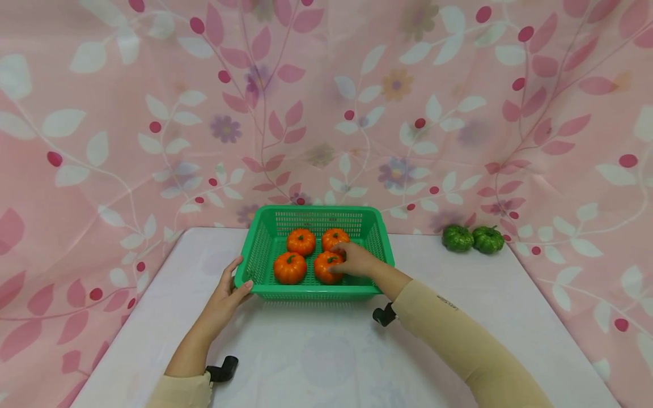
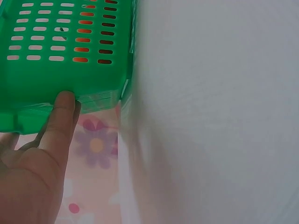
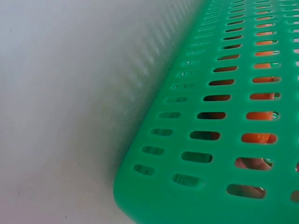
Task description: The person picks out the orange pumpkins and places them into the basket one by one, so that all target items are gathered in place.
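A green plastic basket (image 1: 316, 289) with slotted walls stands on the table, several small orange pumpkins (image 1: 289, 268) inside it. My left hand (image 1: 224, 293) holds the basket's front left corner, thumb at the rim; in the left wrist view the fingers of the left hand (image 2: 44, 154) touch the outer wall. Reaching in over the right side, my right hand (image 1: 357, 260) grips the front right orange pumpkin (image 1: 326, 267), which sits low in the basket. In the right wrist view the slotted wall (image 3: 201, 116) hides most of that hand.
Two green pumpkins (image 1: 457, 238) lie side by side at the table's back right. A white cloth covers the table (image 1: 326, 351). Pink floral fabric (image 1: 326, 113) hangs behind and around it.
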Motion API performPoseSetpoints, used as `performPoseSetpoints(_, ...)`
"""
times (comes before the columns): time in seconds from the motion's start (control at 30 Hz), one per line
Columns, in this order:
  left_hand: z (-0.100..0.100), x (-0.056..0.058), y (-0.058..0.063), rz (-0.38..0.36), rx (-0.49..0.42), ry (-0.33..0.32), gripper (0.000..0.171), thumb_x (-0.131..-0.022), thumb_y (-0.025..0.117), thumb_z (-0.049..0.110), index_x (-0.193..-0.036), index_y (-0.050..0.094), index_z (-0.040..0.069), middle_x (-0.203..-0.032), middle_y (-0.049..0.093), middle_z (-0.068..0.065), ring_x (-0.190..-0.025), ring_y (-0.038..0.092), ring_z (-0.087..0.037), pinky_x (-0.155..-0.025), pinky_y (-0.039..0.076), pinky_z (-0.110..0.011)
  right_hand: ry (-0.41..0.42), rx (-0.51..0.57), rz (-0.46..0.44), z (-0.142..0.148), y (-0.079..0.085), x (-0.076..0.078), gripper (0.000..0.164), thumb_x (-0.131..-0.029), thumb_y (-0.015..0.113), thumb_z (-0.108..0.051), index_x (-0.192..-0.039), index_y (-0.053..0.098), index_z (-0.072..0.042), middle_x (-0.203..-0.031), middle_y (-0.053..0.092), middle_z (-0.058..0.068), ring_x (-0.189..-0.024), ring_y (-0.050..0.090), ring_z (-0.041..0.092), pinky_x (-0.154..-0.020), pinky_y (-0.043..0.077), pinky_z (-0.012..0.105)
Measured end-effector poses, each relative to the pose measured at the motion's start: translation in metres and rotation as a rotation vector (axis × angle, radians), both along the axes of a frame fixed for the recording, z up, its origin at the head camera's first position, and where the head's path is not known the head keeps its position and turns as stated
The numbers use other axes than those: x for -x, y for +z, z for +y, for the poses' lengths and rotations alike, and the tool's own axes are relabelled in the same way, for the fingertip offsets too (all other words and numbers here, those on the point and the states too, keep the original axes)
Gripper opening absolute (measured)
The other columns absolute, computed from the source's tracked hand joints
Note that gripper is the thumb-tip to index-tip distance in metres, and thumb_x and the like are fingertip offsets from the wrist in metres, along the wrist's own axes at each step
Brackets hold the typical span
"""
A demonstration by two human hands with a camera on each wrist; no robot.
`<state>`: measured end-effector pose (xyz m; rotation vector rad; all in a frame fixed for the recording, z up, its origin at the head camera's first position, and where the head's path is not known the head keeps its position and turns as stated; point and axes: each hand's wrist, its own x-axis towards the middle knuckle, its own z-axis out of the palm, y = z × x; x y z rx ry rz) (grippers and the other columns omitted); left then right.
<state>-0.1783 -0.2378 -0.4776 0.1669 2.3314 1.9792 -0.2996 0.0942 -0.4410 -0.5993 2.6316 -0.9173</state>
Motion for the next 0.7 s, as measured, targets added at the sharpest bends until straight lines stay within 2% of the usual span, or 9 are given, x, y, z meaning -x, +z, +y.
performPoseSetpoints(0.27, 0.0006, -0.0011, 0.0002, -0.004, 0.001, 0.004, 0.074, -0.106, 0.053, 0.023, -0.162, 0.004, 0.026, -0.157, 0.025, -0.029, -0.137, 0.04, -0.04, -0.107, 0.041, -0.044, -0.002, 0.012, 0.0, -0.0002, -0.0026, 0.0019, 0.057, -0.087, 0.081, -0.031, -0.134, 0.06, -0.006, -0.13, 0.06, 0.013, -0.118, 0.056, 0.028, -0.103, 0.047, 0.044)
performPoseSetpoints(0.5, 0.0002, -0.0007, 0.0006, -0.001, 0.003, 0.002, 0.075, -0.106, 0.054, 0.025, -0.162, 0.004, 0.026, -0.158, 0.024, -0.029, -0.138, 0.039, -0.04, -0.108, 0.04, -0.046, -0.015, 0.05, 0.007, -0.0004, -0.0016, 0.0043, 0.051, -0.087, 0.08, -0.03, -0.129, 0.062, -0.006, -0.124, 0.062, 0.014, -0.112, 0.058, 0.029, -0.097, 0.05, 0.044)
performPoseSetpoints(0.7, -0.0002, 0.0001, 0.0001, -0.008, 0.004, -0.003, 0.075, -0.106, 0.054, 0.027, -0.162, 0.004, 0.027, -0.158, 0.023, -0.028, -0.139, 0.038, -0.039, -0.108, 0.041, -0.045, -0.041, 0.063, 0.03, 0.0, -0.0006, 0.0052, 0.043, -0.09, 0.077, -0.029, -0.125, 0.066, -0.006, -0.121, 0.065, 0.01, -0.108, 0.059, 0.026, -0.095, 0.051, 0.042)
